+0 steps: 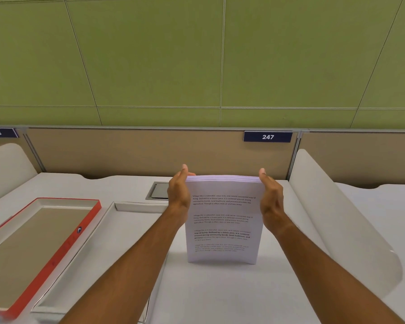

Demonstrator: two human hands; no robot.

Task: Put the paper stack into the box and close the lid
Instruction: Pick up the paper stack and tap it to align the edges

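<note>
A stack of printed white paper [222,220] stands upright on its bottom edge on the desk, text facing me. My left hand [179,191] presses its left side and my right hand [270,195] presses its right side near the top. To the left lies an open white box [98,235], partly hidden behind my left forearm. Further left lies the red-rimmed lid [63,249], inner side up.
The white desk [243,288] has a grey cable hatch [158,190] behind the left hand. Curved white dividers [337,218] stand at the right and far left. A tan partition with a "247" label [267,137] closes the back.
</note>
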